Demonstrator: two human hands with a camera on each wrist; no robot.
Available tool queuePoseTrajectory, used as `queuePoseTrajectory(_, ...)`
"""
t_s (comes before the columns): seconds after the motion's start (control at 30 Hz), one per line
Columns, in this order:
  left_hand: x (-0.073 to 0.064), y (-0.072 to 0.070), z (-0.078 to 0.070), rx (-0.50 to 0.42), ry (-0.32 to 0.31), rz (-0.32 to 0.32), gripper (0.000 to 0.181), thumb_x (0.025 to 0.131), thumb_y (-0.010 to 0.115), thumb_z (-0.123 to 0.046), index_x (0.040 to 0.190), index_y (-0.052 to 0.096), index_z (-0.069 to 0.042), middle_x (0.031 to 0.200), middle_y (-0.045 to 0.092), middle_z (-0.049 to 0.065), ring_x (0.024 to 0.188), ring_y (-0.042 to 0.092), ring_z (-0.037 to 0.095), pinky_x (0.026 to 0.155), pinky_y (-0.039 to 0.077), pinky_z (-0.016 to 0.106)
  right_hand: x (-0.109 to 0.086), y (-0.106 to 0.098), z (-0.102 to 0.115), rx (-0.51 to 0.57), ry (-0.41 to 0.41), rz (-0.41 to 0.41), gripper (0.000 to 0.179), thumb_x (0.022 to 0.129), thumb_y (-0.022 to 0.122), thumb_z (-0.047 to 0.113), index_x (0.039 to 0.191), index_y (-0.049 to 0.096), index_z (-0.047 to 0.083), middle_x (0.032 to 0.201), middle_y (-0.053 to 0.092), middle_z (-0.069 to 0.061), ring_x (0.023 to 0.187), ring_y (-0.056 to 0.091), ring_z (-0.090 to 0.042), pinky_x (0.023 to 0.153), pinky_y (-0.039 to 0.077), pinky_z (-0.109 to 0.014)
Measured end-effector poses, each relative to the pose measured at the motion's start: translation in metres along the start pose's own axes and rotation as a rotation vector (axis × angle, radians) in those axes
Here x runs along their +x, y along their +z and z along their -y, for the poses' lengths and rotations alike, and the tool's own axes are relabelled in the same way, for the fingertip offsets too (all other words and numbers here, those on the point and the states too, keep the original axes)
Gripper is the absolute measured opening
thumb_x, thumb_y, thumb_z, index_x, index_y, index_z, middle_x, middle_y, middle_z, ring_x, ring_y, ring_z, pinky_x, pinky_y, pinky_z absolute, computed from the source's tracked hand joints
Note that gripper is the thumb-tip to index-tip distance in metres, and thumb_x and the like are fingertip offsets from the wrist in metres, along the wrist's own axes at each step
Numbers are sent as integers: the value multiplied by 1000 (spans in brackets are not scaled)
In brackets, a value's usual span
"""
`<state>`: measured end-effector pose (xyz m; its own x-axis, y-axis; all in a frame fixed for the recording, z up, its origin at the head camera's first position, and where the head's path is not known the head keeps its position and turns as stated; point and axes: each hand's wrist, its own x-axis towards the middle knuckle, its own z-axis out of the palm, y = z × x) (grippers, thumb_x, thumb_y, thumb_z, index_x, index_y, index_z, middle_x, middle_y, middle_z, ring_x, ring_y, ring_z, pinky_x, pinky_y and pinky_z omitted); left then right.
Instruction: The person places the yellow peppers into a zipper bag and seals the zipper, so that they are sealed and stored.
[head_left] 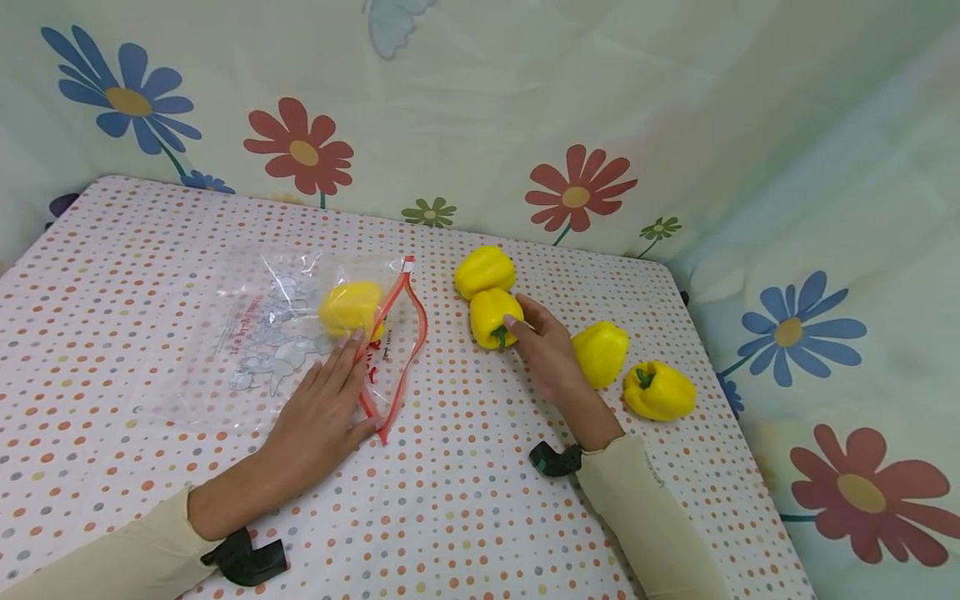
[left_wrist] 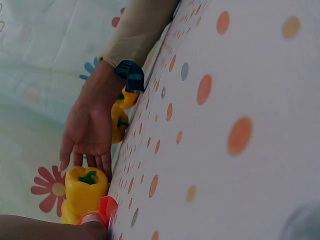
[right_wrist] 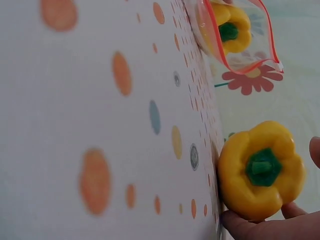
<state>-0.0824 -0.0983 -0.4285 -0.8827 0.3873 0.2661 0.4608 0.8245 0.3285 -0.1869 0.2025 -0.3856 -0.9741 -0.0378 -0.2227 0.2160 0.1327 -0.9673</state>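
Note:
A clear plastic zip bag (head_left: 195, 358) with a red zip edge lies at the left in the head view, its mouth gaping to the right. Inside it is one yellow bell pepper (head_left: 348, 307). My left hand (head_left: 318, 412) rests on the bag near its mouth with fingers extended. Beside another yellow bell pepper (head_left: 491, 315), my right hand (head_left: 551, 350) has its fingers at the pepper's side. In the right wrist view, fingertips touch the lower side of this pepper (right_wrist: 237, 177), while the thumb (right_wrist: 315, 151) appears apart from it.
One yellow bell pepper (head_left: 484, 271) sits just behind the one at my right hand. Two more, a nearer pepper (head_left: 602, 354) and a farther-right pepper (head_left: 663, 392), lie right of that hand. The dotted tablecloth (head_left: 450, 500) meets a flower-printed curtain (head_left: 465, 125) behind.

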Motion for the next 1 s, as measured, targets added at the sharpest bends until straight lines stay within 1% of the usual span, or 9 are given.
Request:
queuePoseTrajectory(0.17, 0, 0, 2, -13, 3, -7, 103, 81, 80, -34, 152, 16, 7, 162, 1, 15, 147, 4, 29, 109, 25, 58, 5, 4, 1, -11, 11, -30, 60, 97, 62, 27, 150, 36, 15, 147, 39, 0, 129, 43, -14, 106, 38, -30)
queuePoseTrajectory(0.33, 0, 1, 1, -22, 9, -17, 103, 81, 79, -34, 152, 17, 7, 162, 2, 15, 147, 5, 30, 108, 27, 59, 7, 5, 2, -26, 26, -62, 57, 95, 64, 30, 145, 42, 13, 141, 43, -3, 126, 46, -16, 104, 40, -29)
queuePoseTrajectory(0.5, -1, 0, 2, -14, 12, -18, 103, 81, 80, -33, 151, 17, 7, 162, 2, 15, 147, 5, 30, 108, 27, 59, 7, 6, 2, -90, 43, -87, 53, 95, 64, 33, 141, 48, 13, 136, 48, -2, 122, 50, -17, 101, 43, -29)
queuePoseTrajectory(0.6, -1, 0, 2, -10, 15, -18, 103, 81, 80, -33, 152, 16, 7, 162, 2, 15, 147, 5, 30, 108, 27, 59, 6, 5, 2, -116, 36, -97, 55, 94, 64, 35, 142, 48, 13, 136, 49, -3, 121, 51, -18, 100, 45, -30)
queuePoseTrajectory(0.7, -2, 1, 3, -8, 18, -21, 103, 81, 80, -33, 152, 16, 7, 162, 2, 15, 147, 6, 30, 108, 27, 59, 6, 5, 2, -105, 31, -104, 55, 94, 65, 35, 141, 49, 12, 137, 49, -4, 121, 51, -19, 99, 45, -31)
queuePoseTrajectory(0.8, -2, 1, 3, -13, 23, -25, 104, 81, 80, -32, 152, 16, 7, 162, 2, 15, 147, 6, 30, 108, 27, 59, 5, 5, 1, -66, 26, -112, 53, 93, 66, 33, 139, 50, 10, 137, 49, -5, 120, 52, -19, 98, 46, -31)
queuePoseTrajectory(0.9, -2, 1, 2, -17, 28, -30, 105, 80, 81, -32, 152, 16, 6, 162, 2, 15, 147, 6, 30, 108, 27, 59, 4, 4, 2, -44, 21, -120, 49, 94, 67, 30, 135, 52, 8, 133, 51, -6, 117, 53, -20, 97, 47, -31)
queuePoseTrajectory(1.0, -1, 1, 2, -16, 31, -35, 106, 80, 81, -33, 152, 15, 6, 162, 3, 15, 147, 6, 30, 108, 27, 59, 3, 4, 3, -45, 16, -117, 47, 94, 66, 29, 134, 53, 8, 130, 53, -5, 116, 54, -20, 96, 47, -30)
